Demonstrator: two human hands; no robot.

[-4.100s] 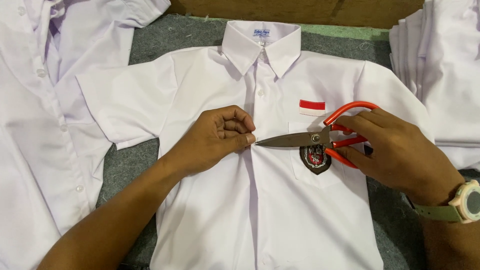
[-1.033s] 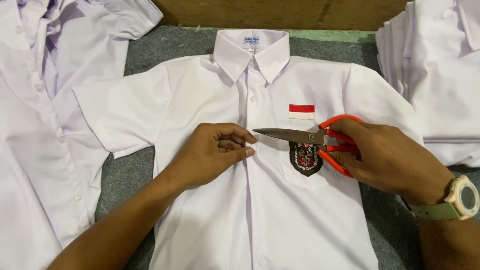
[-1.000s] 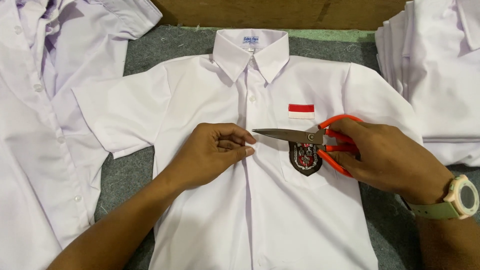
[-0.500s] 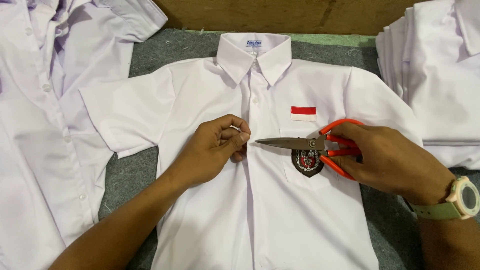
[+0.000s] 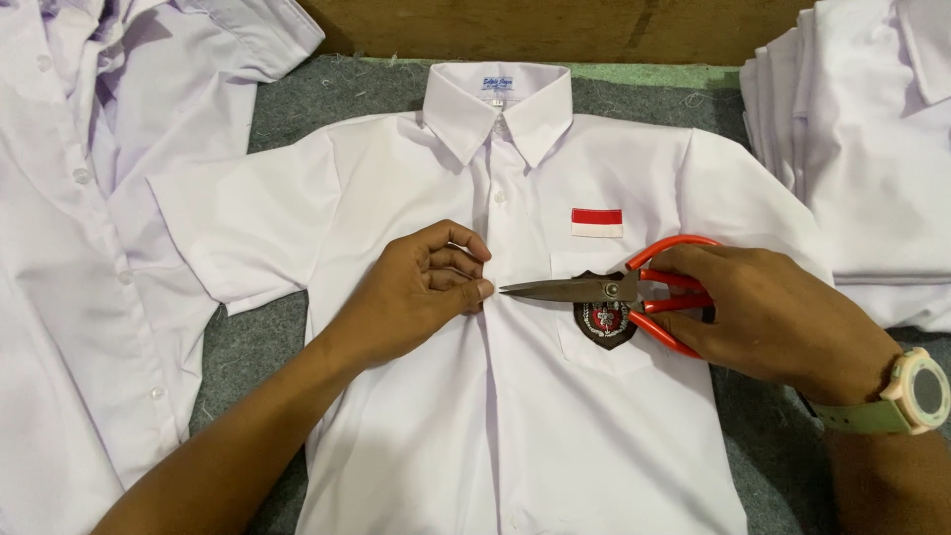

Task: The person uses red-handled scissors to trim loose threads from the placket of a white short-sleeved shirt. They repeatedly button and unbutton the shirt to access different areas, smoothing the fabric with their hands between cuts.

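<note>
1. Head view: a white short-sleeved shirt point(image 5: 515, 396) lies flat and buttoned, collar away from the person, on the grey felt-covered desk point(image 5: 253, 342).
2. The left hand point(image 5: 416, 292) pinches the shirt's front placket with thumb and fingertips pressed together, just beside the tip of the scissors point(image 5: 584, 289).
3. The right hand point(image 5: 768, 317) has its fingers through the red loops of the scissors; its grip is closed on the handles and the blades lie almost together, pointing left over the chest pocket.
4. To do this well, in my judgement: keep the pinched bit lifted clear of the cloth, bring only the blade tips to it, and cut close without nicking placket or button.
5. Labels: a small red-and-white rectangular patch point(image 5: 597, 222) sits above the pocket; a dark shield-shaped badge point(image 5: 604, 325) is on the pocket, partly under the blades; a small white tag point(image 5: 497, 83) is inside the collar.
6. Loose white shirts point(image 5: 89, 248) lie at the left; a folded stack of white shirts point(image 5: 862, 149) sits at the right.
7. A green-strapped watch point(image 5: 916, 391) is on the right wrist.
</note>
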